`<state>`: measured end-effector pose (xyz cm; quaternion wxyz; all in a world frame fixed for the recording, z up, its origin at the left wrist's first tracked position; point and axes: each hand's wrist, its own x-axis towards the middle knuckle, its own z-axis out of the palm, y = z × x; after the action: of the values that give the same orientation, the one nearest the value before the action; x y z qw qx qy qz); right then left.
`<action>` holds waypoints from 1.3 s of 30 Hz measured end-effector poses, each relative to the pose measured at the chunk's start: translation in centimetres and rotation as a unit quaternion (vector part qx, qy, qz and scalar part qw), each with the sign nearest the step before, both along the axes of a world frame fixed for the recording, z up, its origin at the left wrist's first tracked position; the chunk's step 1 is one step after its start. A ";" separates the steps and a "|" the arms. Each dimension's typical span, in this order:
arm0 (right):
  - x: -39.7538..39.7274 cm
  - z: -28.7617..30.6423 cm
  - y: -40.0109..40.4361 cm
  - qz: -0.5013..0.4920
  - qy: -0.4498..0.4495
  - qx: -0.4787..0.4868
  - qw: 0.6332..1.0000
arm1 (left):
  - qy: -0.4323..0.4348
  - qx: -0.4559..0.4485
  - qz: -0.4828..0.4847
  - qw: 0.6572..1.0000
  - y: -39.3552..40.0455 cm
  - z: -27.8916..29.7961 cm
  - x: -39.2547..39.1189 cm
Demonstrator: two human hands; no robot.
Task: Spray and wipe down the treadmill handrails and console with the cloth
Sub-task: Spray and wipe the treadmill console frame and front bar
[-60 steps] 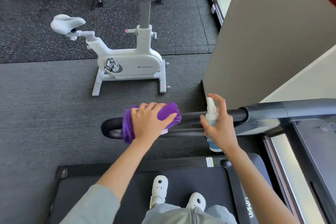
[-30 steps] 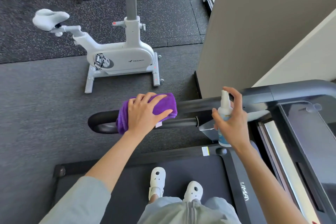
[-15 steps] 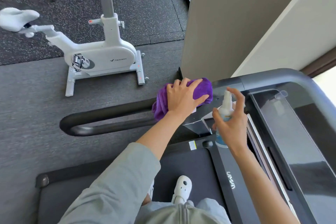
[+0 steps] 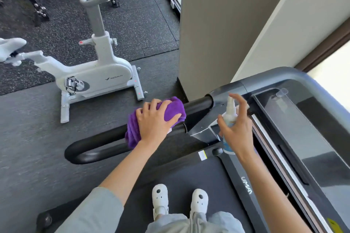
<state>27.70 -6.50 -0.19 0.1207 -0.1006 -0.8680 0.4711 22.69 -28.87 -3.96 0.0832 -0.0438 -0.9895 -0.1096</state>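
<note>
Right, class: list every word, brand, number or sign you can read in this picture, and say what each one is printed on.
"MERACH": in grey on the white body of the exercise bike.
"UMAY": in white on the side rail of the treadmill, seen sideways.
Spray bottle label: print too small and partly covered to read.
White and yellow sticker by the treadmill belt: too small to read.
Yellow sticker at the bottom right corner: blurred, unreadable.

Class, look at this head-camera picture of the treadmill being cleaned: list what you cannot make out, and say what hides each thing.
1. Handrail under the purple cloth: covered by the cloth and left hand.
2. Spray bottle label: wrapped by the right hand, print too small.
3. Console screen: dark, glare, cut by the right edge.
4. Exercise bike saddle: cut by the left edge.
</note>
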 end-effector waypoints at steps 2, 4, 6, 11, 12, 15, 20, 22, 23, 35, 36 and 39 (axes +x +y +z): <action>0.6 0.1 0.1 -0.061 0.002 0.018 0.998 | -0.009 0.009 -0.039 0.999 3.1 0.5 -1.5; 1.2 0.5 0.7 -0.118 0.021 0.049 0.992 | -0.014 0.068 -0.052 0.996 5.5 1.3 -3.0; 1.5 1.2 2.0 -0.156 0.025 0.078 0.984 | -0.005 0.159 -0.048 0.986 7.1 2.2 -3.7; 3.0 2.6 4.9 -0.226 0.019 0.109 0.968 | 0.039 0.206 -0.105 0.972 8.4 3.0 -3.4; 3.2 2.7 5.3 -0.230 0.017 0.118 0.966 | 0.036 0.216 -0.108 0.970 8.5 3.2 -3.4; 3.6 2.8 6.5 -0.223 0.004 0.133 0.966 | 0.031 0.245 -0.113 0.962 9.4 3.9 -3.5; 1.8 2.2 8.7 -0.188 -0.022 0.103 0.977 | 0.053 0.249 -0.115 0.960 11.2 4.2 -3.5; 0.7 2.0 9.7 -0.183 -0.029 0.076 0.980 | 0.051 0.251 -0.106 0.961 11.9 4.3 -3.4; 0.2 1.9 10.1 -0.182 -0.027 0.063 0.981 | 0.054 0.249 -0.101 0.962 12.2 4.4 -3.4; -0.2 1.4 13.9 -0.154 0.004 0.031 0.988 | 0.067 0.224 -0.113 0.966 16.0 5.3 -5.2; 0.1 1.3 14.3 -0.170 0.005 0.039 0.985 | 0.061 0.223 -0.118 0.966 16.4 5.3 -5.5; 0.8 0.9 15.1 -0.212 0.004 0.044 0.976 | 0.047 0.217 -0.132 0.966 17.4 5.0 -6.0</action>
<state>28.46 8.63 0.72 0.2258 -0.2745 -0.8462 0.3970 16.64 -11.51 1.04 0.1215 -0.1604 -0.9225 -0.3294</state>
